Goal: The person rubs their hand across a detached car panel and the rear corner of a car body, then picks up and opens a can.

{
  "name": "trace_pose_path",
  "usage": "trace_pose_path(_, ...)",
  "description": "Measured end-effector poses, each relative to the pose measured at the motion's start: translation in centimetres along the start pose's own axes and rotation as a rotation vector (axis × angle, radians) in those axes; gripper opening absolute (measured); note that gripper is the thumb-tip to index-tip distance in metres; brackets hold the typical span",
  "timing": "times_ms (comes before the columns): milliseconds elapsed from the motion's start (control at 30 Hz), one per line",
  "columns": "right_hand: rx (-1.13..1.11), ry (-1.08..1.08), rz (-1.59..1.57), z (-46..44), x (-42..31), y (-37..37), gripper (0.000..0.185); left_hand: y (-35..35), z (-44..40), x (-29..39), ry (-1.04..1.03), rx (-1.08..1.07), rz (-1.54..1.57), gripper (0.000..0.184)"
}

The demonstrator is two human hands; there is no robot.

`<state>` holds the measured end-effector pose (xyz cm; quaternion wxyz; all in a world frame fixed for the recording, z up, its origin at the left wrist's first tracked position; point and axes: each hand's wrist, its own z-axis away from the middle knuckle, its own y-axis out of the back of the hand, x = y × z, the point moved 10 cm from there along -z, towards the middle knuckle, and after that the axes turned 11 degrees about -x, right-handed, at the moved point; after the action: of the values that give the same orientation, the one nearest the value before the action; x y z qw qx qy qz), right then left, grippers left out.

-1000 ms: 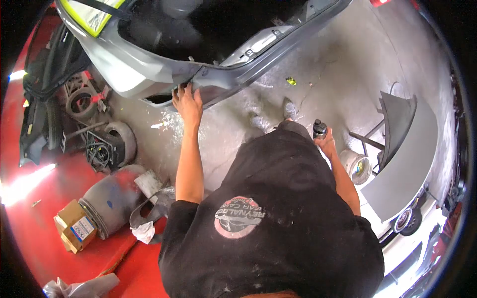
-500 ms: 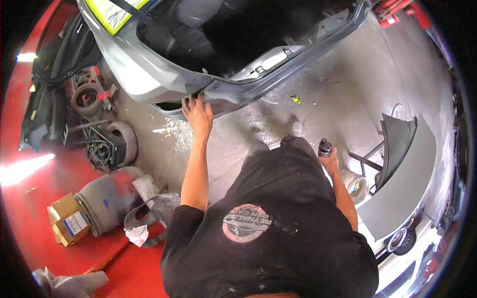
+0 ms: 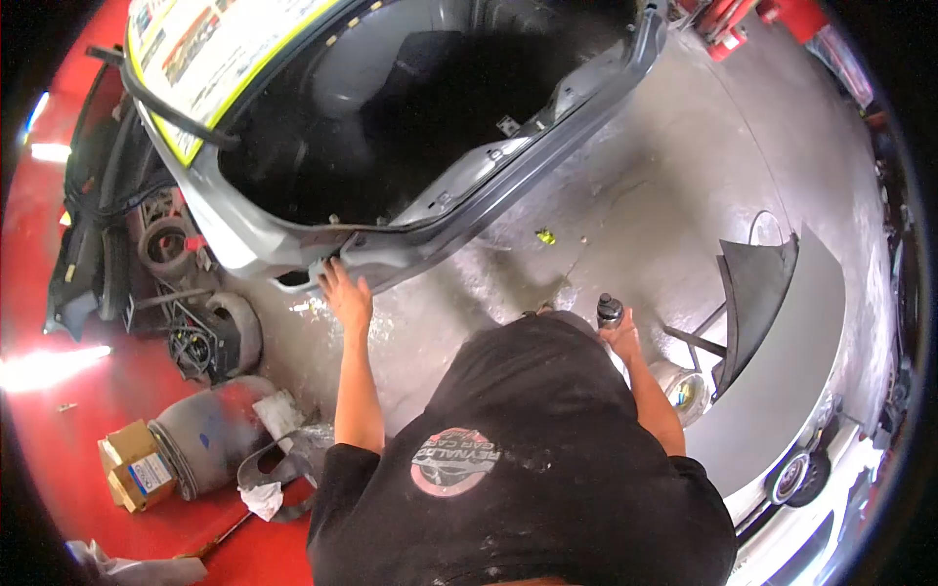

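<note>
A grey car body with a large dark opening fills the upper part of the view. My left hand rests with its fingers apart on the lower edge of the body, beside a small dark opening in the panel. Nothing shows in that hand. On the other side, my right hand is wrapped round a dark tool with a rounded black top, held in front of my right leg. The lower part of the tool is hidden by the fingers.
A curved grey panel leans at the right, near a round can and a white car. Down left lie a cardboard box, a large grey cylinder and black car parts. A red extinguisher-like object stands top right.
The view has tilted up, so more of the car's opening and the yellow-edged sheet shows. My left hand stays at the body's edge with fingers spread; my right still holds the tool.
</note>
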<state>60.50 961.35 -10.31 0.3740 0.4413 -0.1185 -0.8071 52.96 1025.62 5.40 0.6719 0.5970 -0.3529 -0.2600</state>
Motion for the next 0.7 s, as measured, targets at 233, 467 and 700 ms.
trace_pose_path(233, -0.030, -0.047, -0.003, -1.9, 2.7, 5.1, 0.078, -0.7, 4.5, 8.5, -0.127, 0.143, 0.140, 0.055)
trace_pose_path(467, -0.044, -0.069, -0.053, -2.3, 7.9, 8.5, 0.079, -15.4, 13.3, 26.9, -0.494, -0.729, 0.420, 0.041)
trace_pose_path(700, 0.107, -0.158, -0.118, 0.2, 10.4, 12.4, 0.079, -21.0, 11.9, 31.7, -0.316, -1.047, 0.461, 0.043)
